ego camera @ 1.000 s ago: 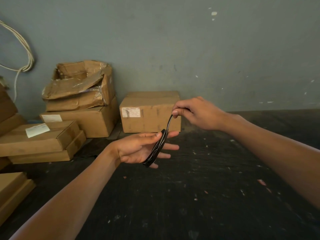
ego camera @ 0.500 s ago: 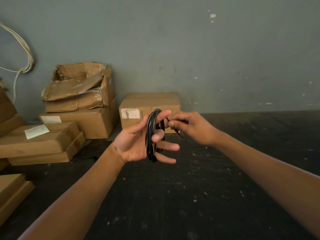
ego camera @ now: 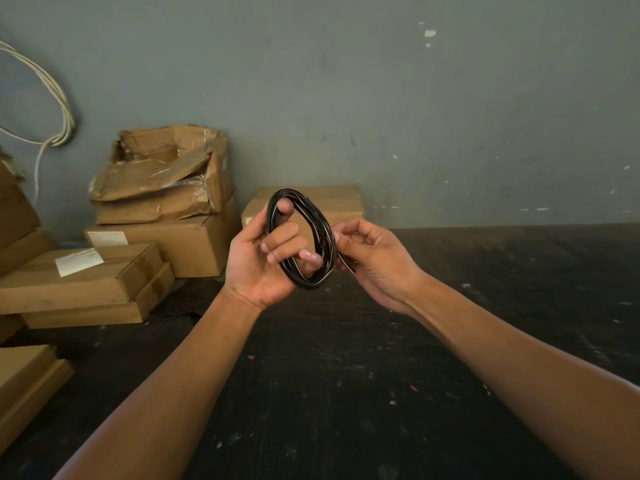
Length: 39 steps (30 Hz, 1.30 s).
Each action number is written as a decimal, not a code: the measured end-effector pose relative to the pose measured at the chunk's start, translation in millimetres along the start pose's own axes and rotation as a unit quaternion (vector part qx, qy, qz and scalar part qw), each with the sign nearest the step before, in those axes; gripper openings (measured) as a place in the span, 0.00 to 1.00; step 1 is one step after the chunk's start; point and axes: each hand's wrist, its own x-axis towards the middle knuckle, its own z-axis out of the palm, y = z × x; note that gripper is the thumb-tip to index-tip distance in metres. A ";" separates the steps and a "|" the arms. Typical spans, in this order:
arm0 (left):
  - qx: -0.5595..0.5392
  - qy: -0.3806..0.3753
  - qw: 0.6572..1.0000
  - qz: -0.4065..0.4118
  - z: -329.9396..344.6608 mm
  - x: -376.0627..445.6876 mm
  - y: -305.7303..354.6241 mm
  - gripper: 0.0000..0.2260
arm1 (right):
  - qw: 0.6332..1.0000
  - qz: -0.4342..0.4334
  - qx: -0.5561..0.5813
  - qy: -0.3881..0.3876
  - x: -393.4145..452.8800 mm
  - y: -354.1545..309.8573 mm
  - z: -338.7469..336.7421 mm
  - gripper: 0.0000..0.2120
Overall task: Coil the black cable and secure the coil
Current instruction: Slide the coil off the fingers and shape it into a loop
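A: Since a moment ago the glossy black cable coil [ego camera: 300,239] has turned from edge-on to face-on, showing an open oval of several turns, and the right hand [ego camera: 372,258] has come in from 1 o'clock of the coil to touch its 3 o'clock edge.

B: Who's holding it?

A: The left hand [ego camera: 265,258] grips it, fingers curled through the middle, in the air above the dark scuffed floor [ego camera: 346,393]. The right hand pinches the loose tail at that 3 o'clock edge.

B: So the winding is over?

A: I'd judge so; what's left is wrapping or tucking that tail to lock the turns. At 12 o'clock behind stands a closed brown cardboard box [ego camera: 346,202].
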 end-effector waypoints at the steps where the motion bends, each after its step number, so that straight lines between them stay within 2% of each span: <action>1: -0.007 0.003 1.000 0.009 0.1 1.1 0.0 0.14 | 1.000 -0.001 0.002 0.008 -0.3 0.5 1.1 0.07; 9: -0.019 0.060 0.997 0.053 -6.0 8.4 2.1 0.16 | 0.998 -0.001 -0.041 0.052 -6.9 6.8 6.4 0.04; 14: 0.030 0.114 0.989 0.093 -8.0 10.7 3.3 0.13 | 0.997 0.010 -0.067 0.046 -11.4 8.9 8.0 0.12; 21: 0.075 0.167 0.976 0.121 -13.1 10.2 -2.0 0.15 | 0.994 0.014 -0.051 0.093 -6.7 10.9 9.2 0.08; 27: 0.139 0.221 0.959 0.106 -21.6 3.4 -12.2 0.19 | 0.992 0.018 -0.062 0.112 -4.1 3.3 0.2 0.10; 30: 0.139 0.253 0.952 0.103 -22.7 2.7 -21.1 0.25 | 0.989 0.026 -0.080 0.120 -2.6 2.3 -3.4 0.12; 33: 0.168 0.269 0.943 0.102 -25.6 2.3 -25.8 0.28 | 0.985 0.028 -0.117 0.122 -2.2 1.9 -10.5 0.09; 39: 0.325 0.286 0.901 0.043 -36.3 -2.4 -23.6 0.31 | 0.956 0.002 -0.281 0.090 -2.9 -2.8 -29.6 0.07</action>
